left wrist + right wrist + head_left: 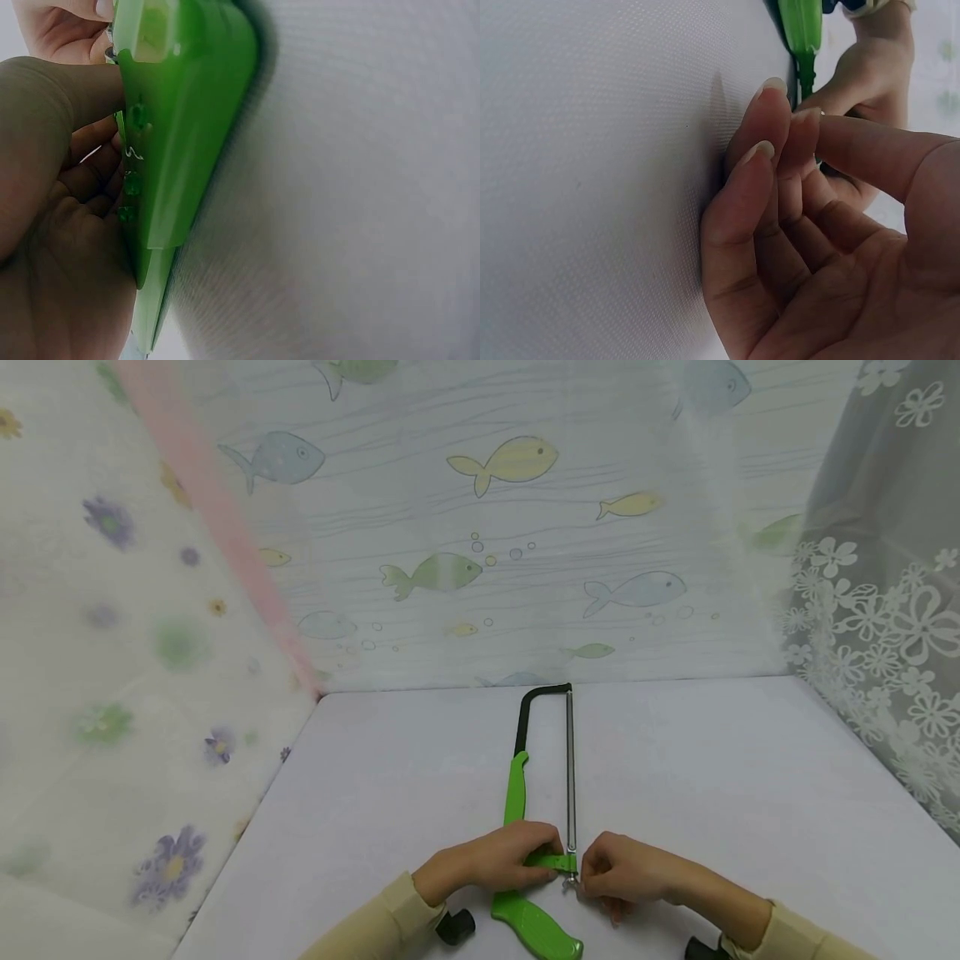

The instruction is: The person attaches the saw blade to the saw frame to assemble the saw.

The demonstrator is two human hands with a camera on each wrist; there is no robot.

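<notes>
A hacksaw [515,793] with a green handle and black front frame lies on the white table, its far end pointing away from me. Its blade [571,760] runs along the right side. My left hand [506,856] grips the green crosspiece [551,862] near the handle, thumb and fingers on either side. At the blade's near end sits a small metal wing nut [568,885]. My right hand [630,868] pinches there with thumb and forefinger, the other fingers curled near the tabletop. In the right wrist view, the fingertips [774,94] largely hide the nut.
The white textured tabletop [405,760] spreads around the saw. A fish-patterned curtain [442,527] hangs at the back edge, with a floral sheet [112,652] on the left and a lace curtain [885,635] on the right. Black wrist devices [456,927] sit under both sleeves.
</notes>
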